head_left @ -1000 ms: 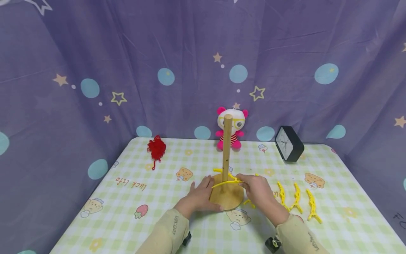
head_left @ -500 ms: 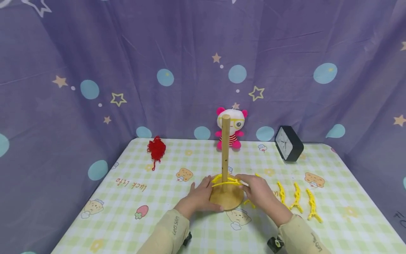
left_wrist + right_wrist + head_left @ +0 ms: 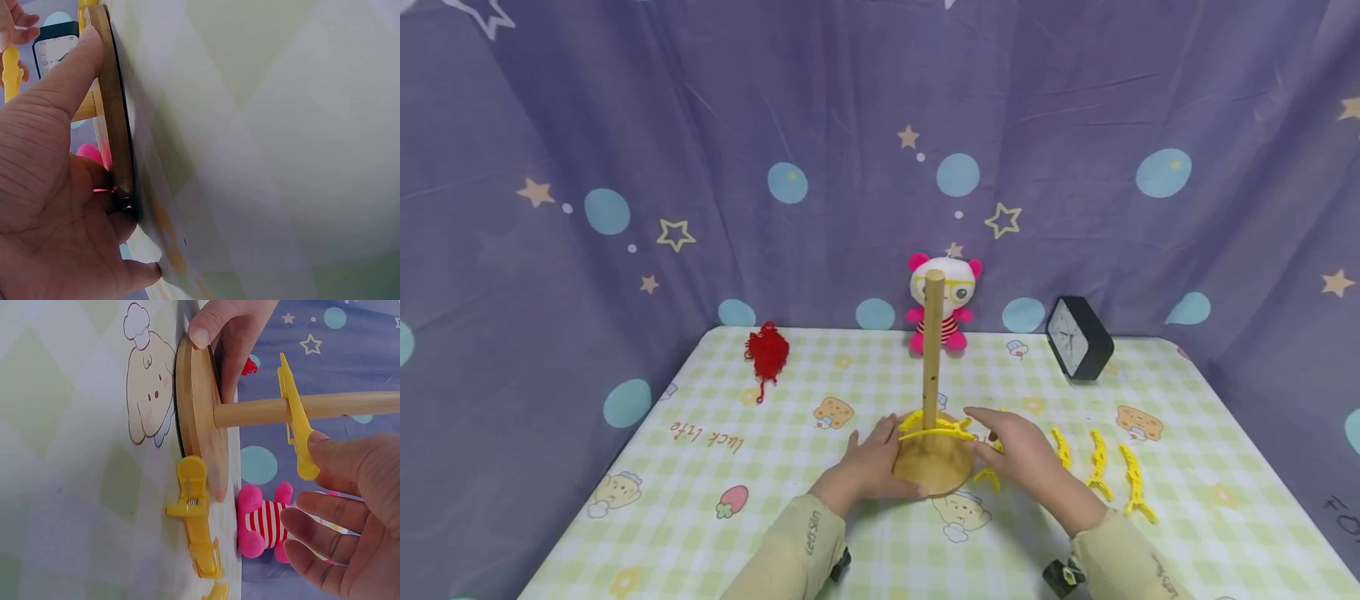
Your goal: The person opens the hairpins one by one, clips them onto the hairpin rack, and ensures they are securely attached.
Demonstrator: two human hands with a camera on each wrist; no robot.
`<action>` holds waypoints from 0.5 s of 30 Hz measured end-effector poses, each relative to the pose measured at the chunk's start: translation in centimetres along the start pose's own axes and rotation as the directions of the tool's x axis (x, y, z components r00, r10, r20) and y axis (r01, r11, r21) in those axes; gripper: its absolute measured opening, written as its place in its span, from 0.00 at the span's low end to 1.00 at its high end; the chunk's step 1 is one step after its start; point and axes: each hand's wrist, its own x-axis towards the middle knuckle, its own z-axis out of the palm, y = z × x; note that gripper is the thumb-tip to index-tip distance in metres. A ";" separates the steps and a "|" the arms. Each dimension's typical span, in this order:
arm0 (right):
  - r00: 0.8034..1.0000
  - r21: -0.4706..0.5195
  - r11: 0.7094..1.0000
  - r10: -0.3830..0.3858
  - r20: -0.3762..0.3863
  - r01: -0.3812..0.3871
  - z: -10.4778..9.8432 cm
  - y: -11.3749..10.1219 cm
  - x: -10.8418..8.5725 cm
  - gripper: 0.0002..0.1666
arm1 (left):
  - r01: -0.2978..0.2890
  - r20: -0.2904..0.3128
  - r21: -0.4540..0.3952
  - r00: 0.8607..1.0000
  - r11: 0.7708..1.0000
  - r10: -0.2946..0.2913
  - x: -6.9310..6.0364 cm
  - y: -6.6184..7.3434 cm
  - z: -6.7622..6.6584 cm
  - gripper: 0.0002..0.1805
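Note:
A wooden stand, an upright post (image 3: 932, 350) on a round base (image 3: 934, 471), stands mid-table. My left hand (image 3: 867, 468) grips the base at its left rim, thumb at the front edge and fingers round the far side, as the left wrist view shows. Low on the post a yellow alligator hair clip (image 3: 937, 432) sits crosswise, its two arms on either side of the wood. My right hand (image 3: 1018, 454) is just right of this clip with fingers loosely spread; in the right wrist view the thumb (image 3: 322, 450) lies at or very near the clip's end.
Several loose yellow hair clips (image 3: 1133, 483) lie right of the stand, one (image 3: 199, 519) close beside the base. Farther back are a pink-and-white plush bear (image 3: 946, 329), a black clock (image 3: 1078, 339) and a red yarn bundle (image 3: 767, 352). A purple curtain (image 3: 820, 250) hangs behind the table.
The right hand pinched the spread clip at the post; the clip's arms have closed about the post. The right hand has loosened and drawn slightly right. The left hand stays on the base.

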 end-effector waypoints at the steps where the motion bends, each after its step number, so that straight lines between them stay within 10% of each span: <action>1: 1.000 -0.001 1.000 0.006 -0.001 -0.006 -0.1 0.1 -0.1 0.29 | 0.001 0.003 0.001 1.000 1.000 -0.001 0.0 0.0 0.0 0.59; 15: 0.995 0.016 0.996 0.092 -0.040 -0.091 -2.6 2.8 -3.2 0.27 | 0.010 0.004 -0.019 1.000 1.000 -0.010 0.1 -0.1 0.2 0.61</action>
